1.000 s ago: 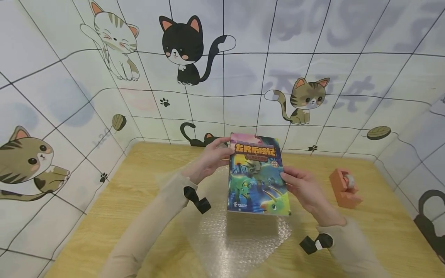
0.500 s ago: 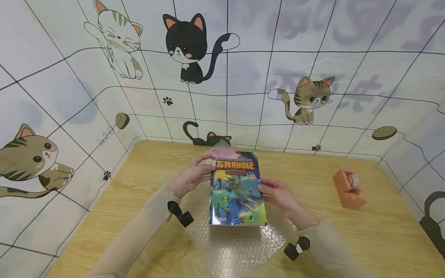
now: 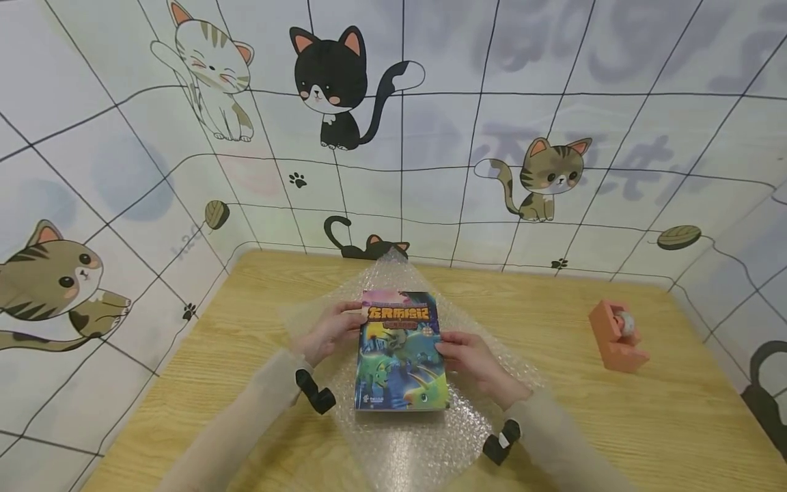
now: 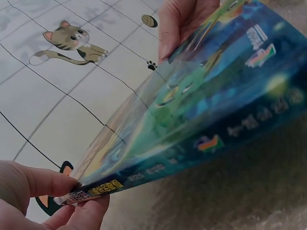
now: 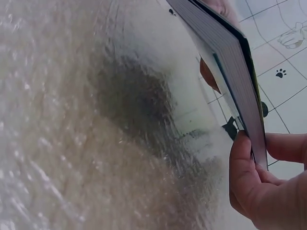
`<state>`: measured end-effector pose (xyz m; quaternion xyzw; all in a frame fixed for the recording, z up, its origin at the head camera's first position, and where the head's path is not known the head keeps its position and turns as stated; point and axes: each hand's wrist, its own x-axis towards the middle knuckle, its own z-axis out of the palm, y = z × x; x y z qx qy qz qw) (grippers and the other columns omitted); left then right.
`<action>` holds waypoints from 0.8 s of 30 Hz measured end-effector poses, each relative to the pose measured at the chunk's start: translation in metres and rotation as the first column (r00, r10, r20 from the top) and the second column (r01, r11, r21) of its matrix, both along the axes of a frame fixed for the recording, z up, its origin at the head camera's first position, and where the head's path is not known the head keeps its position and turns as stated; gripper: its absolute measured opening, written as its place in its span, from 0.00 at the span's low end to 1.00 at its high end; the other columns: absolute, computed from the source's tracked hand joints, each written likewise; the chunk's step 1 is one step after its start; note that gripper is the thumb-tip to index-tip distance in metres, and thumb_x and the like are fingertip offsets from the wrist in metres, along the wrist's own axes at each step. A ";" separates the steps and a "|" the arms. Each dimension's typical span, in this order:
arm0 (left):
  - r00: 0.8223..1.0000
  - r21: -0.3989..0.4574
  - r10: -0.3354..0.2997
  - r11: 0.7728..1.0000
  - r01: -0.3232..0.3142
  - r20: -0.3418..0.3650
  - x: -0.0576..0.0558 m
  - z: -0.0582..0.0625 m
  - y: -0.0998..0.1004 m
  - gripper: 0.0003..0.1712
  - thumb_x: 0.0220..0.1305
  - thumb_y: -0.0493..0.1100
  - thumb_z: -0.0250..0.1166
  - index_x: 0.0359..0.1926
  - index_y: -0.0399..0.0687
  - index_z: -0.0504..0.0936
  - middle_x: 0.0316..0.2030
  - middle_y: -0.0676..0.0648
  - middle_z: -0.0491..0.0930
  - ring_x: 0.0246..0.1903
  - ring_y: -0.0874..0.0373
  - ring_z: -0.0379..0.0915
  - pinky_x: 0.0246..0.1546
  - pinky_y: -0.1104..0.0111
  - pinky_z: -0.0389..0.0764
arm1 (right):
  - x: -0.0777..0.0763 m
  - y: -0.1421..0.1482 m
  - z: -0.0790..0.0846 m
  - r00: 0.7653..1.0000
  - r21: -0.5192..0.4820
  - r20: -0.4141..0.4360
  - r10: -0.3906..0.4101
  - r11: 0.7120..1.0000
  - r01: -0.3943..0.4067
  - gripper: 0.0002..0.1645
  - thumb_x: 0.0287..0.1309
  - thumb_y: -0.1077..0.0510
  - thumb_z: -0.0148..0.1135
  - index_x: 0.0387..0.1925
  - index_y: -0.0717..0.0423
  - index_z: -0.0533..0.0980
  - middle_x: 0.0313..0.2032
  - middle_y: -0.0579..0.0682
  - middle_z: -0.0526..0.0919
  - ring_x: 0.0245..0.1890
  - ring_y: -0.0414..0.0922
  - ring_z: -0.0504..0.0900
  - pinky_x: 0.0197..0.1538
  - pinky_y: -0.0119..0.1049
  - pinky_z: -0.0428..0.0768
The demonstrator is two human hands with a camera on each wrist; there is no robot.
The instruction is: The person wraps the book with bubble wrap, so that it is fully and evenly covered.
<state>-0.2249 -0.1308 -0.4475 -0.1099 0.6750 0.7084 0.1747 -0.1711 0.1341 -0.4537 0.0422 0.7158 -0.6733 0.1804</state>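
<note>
A colourful paperback book [image 3: 402, 355] with dinosaurs on its cover is held between both hands, above a sheet of clear bubble wrap [image 3: 424, 444]. My left hand [image 3: 332, 331] pinches its left edge; in the left wrist view the thumb [image 4: 45, 182] lies over the cover and the other fingers are underneath, at the spine. My right hand [image 3: 476, 362] grips the opposite edge, thumb and fingers on either side of the pages [image 5: 240, 72] in the right wrist view. Both wrist views show a gap between the book's underside and the wrap.
An orange tape dispenser [image 3: 617, 335] with a roll of tape stands at the right on the wooden table [image 3: 203, 369]. A cat-patterned cloth wall [image 3: 443, 137] encloses the back and sides. One corner of the bubble wrap reaches that back wall.
Both hands have brought the book to the left, nearer the body and lower toward the bubble wrap. The grip on each edge stays the same, and the tape dispenser has not been moved.
</note>
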 end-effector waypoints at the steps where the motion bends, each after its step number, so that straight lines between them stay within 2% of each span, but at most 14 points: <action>1: 1.000 -0.020 0.011 1.000 -0.011 0.008 0.000 -0.003 0.000 0.22 0.64 0.30 0.55 0.59 0.31 0.66 0.52 0.30 0.73 0.41 0.52 0.76 0.47 0.62 0.79 | -0.001 -0.001 -0.002 1.000 -0.004 0.003 -0.003 1.000 0.003 0.26 0.62 0.62 0.56 0.58 0.74 0.67 0.43 0.58 0.82 0.37 0.44 0.82 0.42 0.38 0.81; 3: 1.000 -0.055 0.014 0.998 -0.013 0.009 0.001 -0.006 0.000 0.21 0.64 0.30 0.55 0.58 0.30 0.68 0.52 0.30 0.73 0.42 0.52 0.76 0.48 0.61 0.78 | -0.002 -0.001 -0.005 1.000 -0.021 0.001 0.007 1.000 -0.007 0.26 0.61 0.63 0.55 0.58 0.76 0.66 0.42 0.58 0.82 0.36 0.43 0.82 0.42 0.37 0.81; 5: 1.000 -0.080 0.016 0.997 -0.014 0.022 0.003 -0.005 0.001 0.20 0.64 0.31 0.55 0.57 0.29 0.69 0.52 0.30 0.74 0.42 0.52 0.76 0.49 0.60 0.78 | -0.002 -0.003 -0.008 1.000 -0.032 -0.003 0.012 0.999 -0.012 0.26 0.61 0.65 0.55 0.57 0.77 0.65 0.41 0.57 0.82 0.34 0.43 0.82 0.41 0.37 0.82; 8: 0.999 -0.090 0.028 0.996 -0.025 0.031 0.002 -0.009 0.001 0.19 0.63 0.31 0.57 0.55 0.29 0.71 0.51 0.31 0.75 0.42 0.52 0.76 0.49 0.60 0.78 | -0.003 -0.004 -0.012 1.000 -0.042 -0.015 0.021 0.999 -0.022 0.25 0.60 0.66 0.55 0.56 0.79 0.65 0.40 0.59 0.83 0.32 0.43 0.83 0.40 0.38 0.82; 10: 0.999 -0.089 0.032 0.996 -0.030 0.017 0.001 -0.013 0.001 0.18 0.62 0.31 0.58 0.54 0.29 0.72 0.49 0.31 0.76 0.40 0.52 0.77 0.46 0.61 0.79 | -0.004 -0.004 -0.015 0.999 -0.032 -0.026 0.023 0.999 -0.023 0.25 0.60 0.67 0.55 0.56 0.80 0.66 0.40 0.61 0.82 0.32 0.44 0.83 0.39 0.39 0.83; 11: 0.999 -0.096 0.034 0.995 -0.034 0.001 -0.001 -0.019 0.000 0.18 0.61 0.31 0.59 0.52 0.29 0.73 0.48 0.32 0.77 0.40 0.51 0.78 0.45 0.61 0.80 | -0.005 -0.004 -0.016 0.999 -0.028 -0.030 0.023 0.999 -0.024 0.24 0.60 0.68 0.55 0.55 0.80 0.66 0.41 0.62 0.82 0.32 0.44 0.83 0.40 0.40 0.83; 13: 0.999 -0.096 0.031 0.995 -0.035 -0.045 -0.001 -0.022 0.001 0.16 0.59 0.30 0.61 0.49 0.29 0.75 0.43 0.33 0.79 0.38 0.52 0.79 0.40 0.63 0.81 | -0.006 -0.004 -0.019 0.999 -0.002 -0.043 0.016 1.000 -0.016 0.23 0.60 0.69 0.55 0.54 0.80 0.67 0.41 0.64 0.82 0.33 0.45 0.83 0.39 0.40 0.83; 16: 0.996 -0.140 0.030 0.989 -0.042 -0.084 -0.002 -0.024 0.004 0.15 0.57 0.30 0.61 0.47 0.28 0.75 0.42 0.33 0.79 0.38 0.50 0.79 0.41 0.63 0.81 | -0.006 -0.005 -0.021 0.997 0.053 -0.076 0.012 0.999 -0.008 0.20 0.59 0.70 0.55 0.51 0.81 0.68 0.40 0.66 0.81 0.33 0.46 0.83 0.39 0.40 0.83; 20: 0.995 -0.217 0.050 0.974 -0.067 -0.083 -0.003 -0.024 0.009 0.15 0.58 0.29 0.60 0.48 0.28 0.75 0.44 0.33 0.78 0.41 0.50 0.77 0.44 0.63 0.80 | -0.006 -0.008 -0.022 0.989 0.134 -0.148 0.030 0.991 -0.010 0.18 0.57 0.72 0.55 0.48 0.83 0.70 0.36 0.66 0.81 0.32 0.48 0.83 0.37 0.39 0.83; 24: 0.995 -0.296 0.030 0.953 -0.058 -0.098 -0.003 -0.022 0.010 0.15 0.58 0.30 0.61 0.47 0.29 0.76 0.42 0.35 0.79 0.38 0.52 0.77 0.41 0.66 0.80 | -0.006 -0.010 -0.020 0.978 0.221 -0.203 0.046 0.975 0.000 0.17 0.54 0.74 0.57 0.46 0.82 0.72 0.33 0.65 0.82 0.31 0.48 0.83 0.35 0.38 0.83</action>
